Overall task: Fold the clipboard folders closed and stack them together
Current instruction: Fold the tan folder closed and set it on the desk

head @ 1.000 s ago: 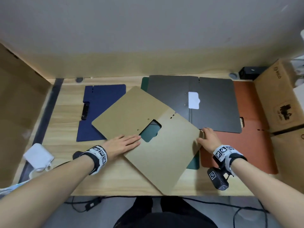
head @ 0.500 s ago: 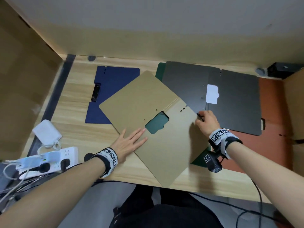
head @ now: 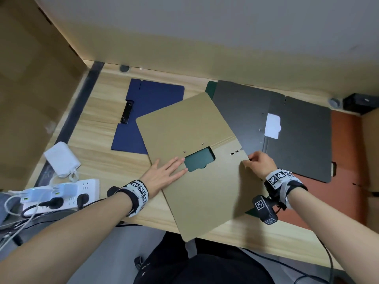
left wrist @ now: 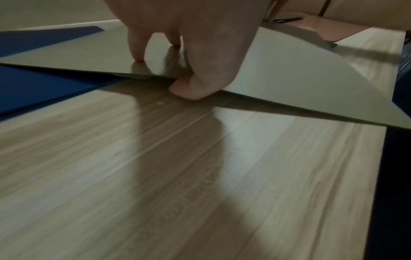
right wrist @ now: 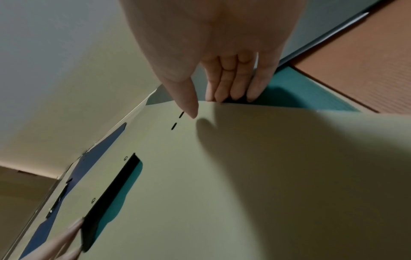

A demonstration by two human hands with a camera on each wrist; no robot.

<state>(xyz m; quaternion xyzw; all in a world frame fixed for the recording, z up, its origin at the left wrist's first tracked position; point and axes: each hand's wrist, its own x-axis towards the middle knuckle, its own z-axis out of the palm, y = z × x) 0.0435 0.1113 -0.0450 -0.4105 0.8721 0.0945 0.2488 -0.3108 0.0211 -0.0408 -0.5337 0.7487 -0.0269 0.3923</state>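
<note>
Head view: the tan folder point(head: 196, 160) lies open and skewed on the wooden desk point(head: 106, 160), overlapping the blue folder point(head: 151, 111) at far left and the black folder point(head: 295, 132) at far right. A green folder point(head: 198, 161) shows through the tan one's cut-out window. An orange folder point(head: 346, 160) lies under the black one at right. The left hand point(head: 164, 175) rests flat, fingers straight, on the tan folder by the window. The right hand point(head: 259, 163) pinches the tan folder's right edge, fingers curled. A white power strip point(head: 61, 193) and a white charger point(head: 61, 158) sit at near left.

Left wrist view: fingertips point(left wrist: 138, 52) press down on the tan folder point(left wrist: 289, 84); the thumb point(left wrist: 191, 89) tucks at its near edge, which stands slightly off the desk point(left wrist: 200, 176). Blue folder point(left wrist: 44, 86) lies beneath at left.

Right wrist view: the right hand point(right wrist: 213, 52) holds the tan folder's point(right wrist: 244, 176) edge, thumb point(right wrist: 184, 98) on top near two slots, fingers point(right wrist: 233, 84) behind the edge. Green folder point(right wrist: 311, 91) and orange folder point(right wrist: 367, 61) lie beyond.
</note>
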